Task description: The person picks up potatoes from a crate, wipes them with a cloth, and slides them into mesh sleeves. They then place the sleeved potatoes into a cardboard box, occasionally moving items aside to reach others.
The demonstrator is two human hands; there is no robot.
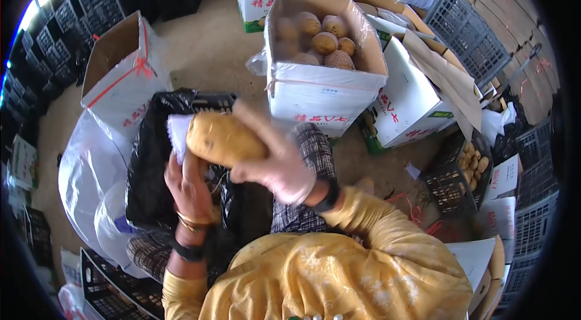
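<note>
A large yellow potato (224,139) lies sideways in front of me, over a black crate (142,168) lined with black plastic. My right hand (275,165) is closed around the potato's right end, thumb below and fingers above, slightly blurred. At the other end, a white foam net sleeve (178,132) is pinched in my left hand (190,190). The sleeve's edge meets the potato's left tip, and my left fingertips are right under that tip.
Ahead stands an open carton (327,93) with several potatoes in foam nets. To the left are another open carton (124,93) and a big white plastic bag (91,181). A black crate of small potatoes (475,165) sits at right, near more cartons (402,102).
</note>
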